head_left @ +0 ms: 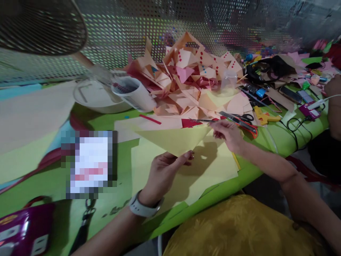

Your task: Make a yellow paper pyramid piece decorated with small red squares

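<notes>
A pale yellow sheet of paper [170,138], folded to a triangle, is held up off the table between my two hands. My left hand [170,167], with a white watch on its wrist, pinches the lower point between thumb and fingers. At the upper right corner my right hand [226,133] grips the same paper with closed fingers. Beneath lie more yellow sheets [157,181], partly in the shadow of my hands. A red-handled utility knife [241,124] and dark scissors [247,117] rest just beyond my right hand.
Behind are a heap of peach and pink paper scraps [186,78] and a tilted white cup [138,94]. A fan [42,28] stands at upper left. A blurred-out phone-like object [92,163] lies left, a purple case [26,227] nearer. A yellow glue gun [265,116] lies right.
</notes>
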`<state>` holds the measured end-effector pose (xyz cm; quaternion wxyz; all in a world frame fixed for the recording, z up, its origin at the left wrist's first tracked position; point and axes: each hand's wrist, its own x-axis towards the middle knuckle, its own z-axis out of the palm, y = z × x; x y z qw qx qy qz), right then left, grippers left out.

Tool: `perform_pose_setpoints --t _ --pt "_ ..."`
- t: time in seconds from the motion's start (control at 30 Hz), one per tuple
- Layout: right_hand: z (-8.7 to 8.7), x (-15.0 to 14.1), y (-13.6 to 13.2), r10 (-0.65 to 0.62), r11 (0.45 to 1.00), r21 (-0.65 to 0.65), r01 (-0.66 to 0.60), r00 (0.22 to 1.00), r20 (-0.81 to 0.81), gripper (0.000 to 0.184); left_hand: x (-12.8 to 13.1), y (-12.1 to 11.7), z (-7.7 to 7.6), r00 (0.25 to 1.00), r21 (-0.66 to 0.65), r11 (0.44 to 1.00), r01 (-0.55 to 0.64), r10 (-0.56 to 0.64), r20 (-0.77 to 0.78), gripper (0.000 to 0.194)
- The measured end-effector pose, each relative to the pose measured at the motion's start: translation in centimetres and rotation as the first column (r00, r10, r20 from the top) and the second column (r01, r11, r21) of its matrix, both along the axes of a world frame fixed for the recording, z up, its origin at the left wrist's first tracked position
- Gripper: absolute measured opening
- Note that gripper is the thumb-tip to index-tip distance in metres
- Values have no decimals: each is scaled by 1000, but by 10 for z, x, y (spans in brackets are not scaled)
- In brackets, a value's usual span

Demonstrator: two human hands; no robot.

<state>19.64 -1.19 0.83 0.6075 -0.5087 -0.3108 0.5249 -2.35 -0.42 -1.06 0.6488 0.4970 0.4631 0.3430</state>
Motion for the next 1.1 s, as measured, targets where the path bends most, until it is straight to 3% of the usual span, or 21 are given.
perform_pose_setpoints --t 0.1,0.17,0.33,0.47,0.57,0.77,0.87,1.0,1.1 --pt "5 13 6 -149 988 38 150 988 -37 29 -1 2 3 1000 23 1000 20 -20 -5 29" --pt "12 18 6 -143 989 28 144 989 -37 29 -1 2 6 999 42 998 42 -42 0 29" --pt "30 14 -5 82 997 -8 -82 992 97 36 -2 4 12 992 127 985 120 -114 -52 31" --pt "40 12 -17 248 969 -65 -240 910 333 47 -7 7 14 977 205 959 196 -174 -124 37" --pt "43 11 -24 394 919 -121 -376 851 347 49 -10 9 14 967 229 950 210 -166 -196 40" --pt "40 10 -33 538 843 -174 -509 801 263 36 -14 11 19 947 205 944 260 -208 -246 32" --pt "36 11 -33 612 789 -218 -575 766 194 27 -15 15 25 942 271 914 303 -245 -228 28" --pt "28 7 -33 603 796 -224 -562 764 229 21 -14 18 31 924 339 867 365 -293 -246 29" --pt "21 4 -34 564 824 -222 -521 722 401 25 -13 18 28 944 212 925 314 -280 -176 34"
